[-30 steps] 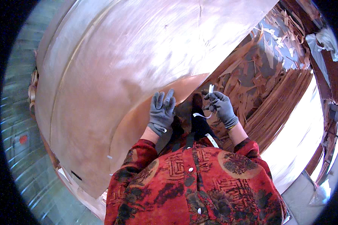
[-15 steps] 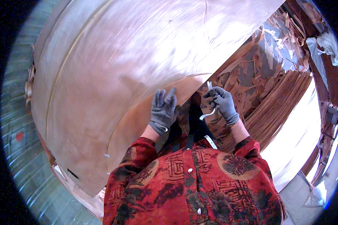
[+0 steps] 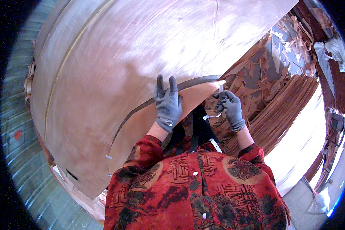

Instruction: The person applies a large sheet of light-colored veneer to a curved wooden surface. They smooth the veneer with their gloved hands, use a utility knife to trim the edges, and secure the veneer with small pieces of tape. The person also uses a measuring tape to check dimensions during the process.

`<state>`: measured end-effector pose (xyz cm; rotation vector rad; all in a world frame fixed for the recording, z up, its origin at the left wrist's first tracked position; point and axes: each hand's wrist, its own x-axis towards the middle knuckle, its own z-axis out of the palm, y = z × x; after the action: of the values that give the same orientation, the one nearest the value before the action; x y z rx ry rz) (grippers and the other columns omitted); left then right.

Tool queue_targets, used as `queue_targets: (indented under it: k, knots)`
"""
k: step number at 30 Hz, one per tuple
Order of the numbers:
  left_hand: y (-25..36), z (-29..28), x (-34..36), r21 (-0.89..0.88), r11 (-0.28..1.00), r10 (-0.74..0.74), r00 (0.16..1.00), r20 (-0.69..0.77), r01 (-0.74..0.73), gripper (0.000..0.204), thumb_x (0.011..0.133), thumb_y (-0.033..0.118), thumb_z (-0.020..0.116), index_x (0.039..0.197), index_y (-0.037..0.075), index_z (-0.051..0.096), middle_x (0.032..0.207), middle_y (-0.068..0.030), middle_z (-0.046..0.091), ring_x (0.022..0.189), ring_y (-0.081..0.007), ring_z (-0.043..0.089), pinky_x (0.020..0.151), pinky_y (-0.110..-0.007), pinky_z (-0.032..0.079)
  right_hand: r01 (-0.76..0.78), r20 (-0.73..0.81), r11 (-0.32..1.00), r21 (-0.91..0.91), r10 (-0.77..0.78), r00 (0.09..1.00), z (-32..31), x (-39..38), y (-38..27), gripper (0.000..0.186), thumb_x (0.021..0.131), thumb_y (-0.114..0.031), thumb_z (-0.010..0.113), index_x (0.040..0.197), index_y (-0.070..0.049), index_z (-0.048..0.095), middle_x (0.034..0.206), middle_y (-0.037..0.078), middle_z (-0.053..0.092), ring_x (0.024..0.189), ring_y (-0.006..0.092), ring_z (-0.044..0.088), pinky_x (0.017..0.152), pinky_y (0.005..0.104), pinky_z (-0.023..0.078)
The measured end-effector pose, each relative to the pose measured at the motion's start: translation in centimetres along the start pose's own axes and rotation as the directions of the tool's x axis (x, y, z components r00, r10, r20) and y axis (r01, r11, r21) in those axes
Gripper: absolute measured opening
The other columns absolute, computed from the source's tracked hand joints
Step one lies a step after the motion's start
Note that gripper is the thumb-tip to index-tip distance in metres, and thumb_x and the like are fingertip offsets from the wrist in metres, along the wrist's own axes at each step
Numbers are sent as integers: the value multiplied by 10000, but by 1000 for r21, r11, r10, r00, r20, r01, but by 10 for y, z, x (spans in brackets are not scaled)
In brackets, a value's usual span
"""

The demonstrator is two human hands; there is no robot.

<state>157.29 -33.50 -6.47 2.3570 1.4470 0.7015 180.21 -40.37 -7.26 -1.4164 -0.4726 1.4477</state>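
Observation:
A large pale wood veneer sheet (image 3: 92,84) spreads in front of me. Along its near edge lies a narrower veneer piece (image 3: 142,122), with a dark curved gap between the two. My left hand (image 3: 168,104), in a grey glove, rests at this narrower piece with two fingers stretched past the gap; its thumb side is partly hidden. Between the fingertips of my gloved right hand (image 3: 230,109), beside the piece's right tip, a white tape strip (image 3: 211,116) is pinched. One end stands up above the fingers and the other curls below them.
Small white tape bits (image 3: 109,156) sit across the seam at the left. To the right lie a stack of brown veneer sheets (image 3: 274,115) and scattered veneer scraps (image 3: 257,82). Clear plastic (image 3: 321,201) lies at the lower right. A greenish ridged surface (image 3: 21,126) runs along the left.
A dark gap has opened between the narrower veneer piece and the large sheet. My left hand's fingers now reach farther forward. The right hand still holds the tape, almost in place.

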Motion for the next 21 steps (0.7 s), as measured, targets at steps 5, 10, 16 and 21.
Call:
queue_targets:
  k: [5,10,16,21]
  knots:
    - [0,3,4,52,998,48,999,-24,-47,715,718,60,589,1368,32,291,998,-192,556,1235,-401,350,944,-508,301,9,-3,998,-55,-9,1000,0,-3,-1,257,804,29,402,1004,18,562,837,31,580,553,95,539,505,216,442]
    - [-5,9,5,61,998,14,999,-38,-12,676,724,57,583,1351,40,332,974,-188,581,1167,-391,429,925,-498,328,61,-40,998,-13,-62,997,-5,-4,0,260,793,33,403,990,10,571,859,38,597,558,87,539,504,209,443]
    - [-6,12,5,112,994,-1,995,-96,12,677,726,67,589,1355,63,339,1019,-169,579,1218,-359,386,938,-488,324,60,-187,991,123,-36,982,-8,7,11,195,829,7,448,972,-3,581,884,29,608,565,89,533,490,216,448]
    - [6,2,9,65,998,-19,999,-49,22,757,725,88,611,1383,29,241,1000,-109,620,1293,-352,287,984,-481,264,23,-113,988,150,-6,994,-2,8,7,138,878,-47,496,989,-7,567,879,33,613,548,112,552,477,239,467]
